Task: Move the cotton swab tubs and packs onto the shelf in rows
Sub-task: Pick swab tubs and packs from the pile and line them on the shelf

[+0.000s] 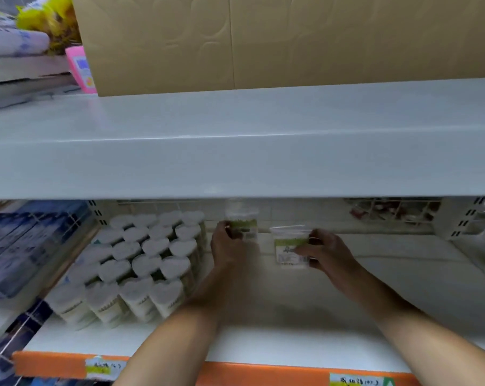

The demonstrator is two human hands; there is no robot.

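Note:
Several white heart-lidded cotton swab tubs (141,260) stand in rows on the left part of the lower white shelf (388,288). My left hand (227,243) grips a clear cotton swab pack with a green label (244,224), held upright at the back of the shelf just right of the tubs. My right hand (327,252) grips a second clear pack (288,246) with a green and white label, a little right of and in front of the first. Both forearms reach in under the upper shelf.
The upper white shelf (235,140) overhangs close above my hands and carries a cardboard box (263,40) and a pink item (81,69). Blue packs (27,246) fill the bay to the left. An orange price rail (263,374) edges the lower shelf.

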